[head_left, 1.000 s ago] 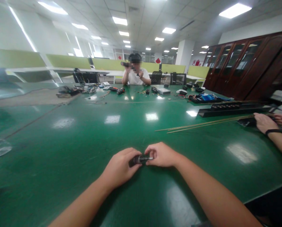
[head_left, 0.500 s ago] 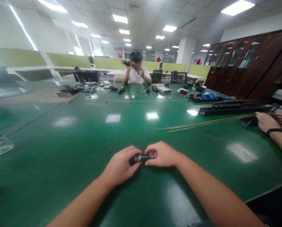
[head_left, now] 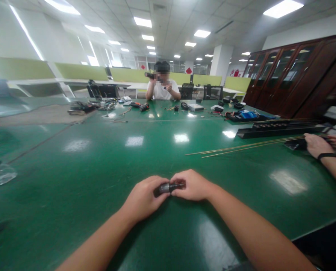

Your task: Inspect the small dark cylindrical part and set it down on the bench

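Just over the green tabletop [head_left: 114, 165], both my hands are on one small dark cylindrical piece [head_left: 165, 188] with a silvery band near its middle. My left hand [head_left: 144, 197] grips its left, thicker end between thumb and fingers. At the narrower right end, the thumb and fingers of my right hand [head_left: 192, 185] pinch it. My fingertips nearly meet around the middle. The piece lies roughly level, and its exact kind cannot be made out; parts of both ends are hidden by my fingers.
Thin brass-coloured rods [head_left: 230, 147] lie to the right, near a co-worker's hands [head_left: 317, 146]. Behind them is a long black channel [head_left: 269, 130]. A person [head_left: 164, 88] sits across the table, among scattered tools and parts. Clear plastic [head_left: 0, 176] lies at left.
My right hand has shifted slightly left along the dark cylindrical piece, closer to my left hand. My left hand stays almost in place, and the rods moved very slightly.
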`<state>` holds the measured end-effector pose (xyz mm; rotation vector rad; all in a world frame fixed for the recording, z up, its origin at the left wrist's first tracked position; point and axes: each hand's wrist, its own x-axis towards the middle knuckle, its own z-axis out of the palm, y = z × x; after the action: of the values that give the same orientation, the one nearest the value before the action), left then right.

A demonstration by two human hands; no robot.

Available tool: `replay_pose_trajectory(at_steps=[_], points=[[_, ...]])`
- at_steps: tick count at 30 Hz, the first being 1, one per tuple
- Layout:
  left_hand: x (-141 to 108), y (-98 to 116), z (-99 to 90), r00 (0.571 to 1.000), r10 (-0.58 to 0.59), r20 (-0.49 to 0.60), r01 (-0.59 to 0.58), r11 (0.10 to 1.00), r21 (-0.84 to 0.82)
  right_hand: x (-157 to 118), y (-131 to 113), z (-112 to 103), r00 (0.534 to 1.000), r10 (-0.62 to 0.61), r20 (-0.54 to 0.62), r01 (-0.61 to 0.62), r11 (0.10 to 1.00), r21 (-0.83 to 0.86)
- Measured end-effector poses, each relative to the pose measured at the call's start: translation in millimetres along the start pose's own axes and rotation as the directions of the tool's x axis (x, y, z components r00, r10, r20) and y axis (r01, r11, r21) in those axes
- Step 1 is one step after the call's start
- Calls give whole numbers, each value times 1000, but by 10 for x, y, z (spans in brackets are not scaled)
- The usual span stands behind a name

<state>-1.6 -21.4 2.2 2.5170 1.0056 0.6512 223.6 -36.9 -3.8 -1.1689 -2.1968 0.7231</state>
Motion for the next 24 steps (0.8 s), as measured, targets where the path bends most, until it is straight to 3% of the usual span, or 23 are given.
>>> replay_pose_trajectory(at_steps=[17,24], points=[[13,6,28,1000,-21,-17,20,998,-54,47,94,116,997,44,-59,-30,978,208],[18,-10,27,1000,-4,-26,2,998,-67,57,113,110,997,31,-67,-15,975,221]])
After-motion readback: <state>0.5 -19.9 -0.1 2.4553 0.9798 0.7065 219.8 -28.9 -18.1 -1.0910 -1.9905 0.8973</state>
